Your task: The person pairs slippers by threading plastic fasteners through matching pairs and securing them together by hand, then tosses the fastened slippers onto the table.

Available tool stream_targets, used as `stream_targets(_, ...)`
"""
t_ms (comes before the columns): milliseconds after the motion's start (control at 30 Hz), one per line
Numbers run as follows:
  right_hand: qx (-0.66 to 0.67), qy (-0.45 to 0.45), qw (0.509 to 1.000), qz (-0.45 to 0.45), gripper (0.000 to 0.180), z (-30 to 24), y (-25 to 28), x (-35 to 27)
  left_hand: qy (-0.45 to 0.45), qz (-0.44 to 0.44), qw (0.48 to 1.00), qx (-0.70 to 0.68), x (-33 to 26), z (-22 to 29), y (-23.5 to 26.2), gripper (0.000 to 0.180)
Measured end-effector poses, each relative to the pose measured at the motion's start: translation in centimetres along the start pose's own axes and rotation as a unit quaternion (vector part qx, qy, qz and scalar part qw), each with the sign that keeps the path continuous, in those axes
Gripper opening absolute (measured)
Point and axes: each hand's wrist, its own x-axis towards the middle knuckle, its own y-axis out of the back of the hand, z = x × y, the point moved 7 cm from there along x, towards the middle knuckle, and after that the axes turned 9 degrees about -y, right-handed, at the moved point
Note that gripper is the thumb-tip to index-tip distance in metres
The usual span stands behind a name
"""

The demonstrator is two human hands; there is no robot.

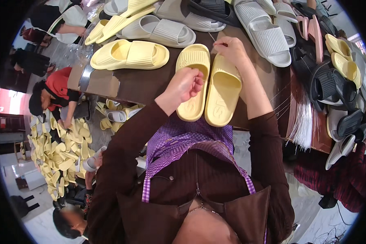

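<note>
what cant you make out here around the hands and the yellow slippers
Head view, the only one:
- Left hand: curled shut over the left yellow slipper; whether it holds anything is hidden by its own fingers.
- Right hand: pinches something thin, too small to identify.
- Right yellow slipper: its strap is partly covered by that hand.
- Table: far edge hidden under grey slippers.

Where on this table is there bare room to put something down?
Bare brown table lies left of the yellow pair, below the sideways yellow slipper. The far edge and right side are crowded with grey slippers and black slippers.
</note>
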Motion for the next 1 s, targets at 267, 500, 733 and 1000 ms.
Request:
stream_targets(267, 0.063, -0.085, 0.98, -0.167, 0.017, -1.6, -3.2, 2.4, -0.011, 0.032, 0.996, 0.084, 1.2, 0.5, -0.9, 0.015)
stream_targets(500, 0.143, -0.105, 0.967, -0.182, 0.011, -1.7, -3.4, 2.2, 0.001, 0.003, 0.993, 0.119, 0.4, 0.4, -0.5, 0.016)
stream_targets(733, 0.348, 0.015, 0.928, -0.133, 0.011, -2.6, 0.1, 0.2, -0.381, 0.03, 0.899, 0.213, -0.5, 11.0, -1.1, 0.02)
stream_targets(1000, 0.353, 0.019, 0.93, -0.101, 0.011, -2.9, 0.5, -1.1, -0.236, -0.106, 0.947, 0.188, 5.6, 9.3, -3.5, 0.019)
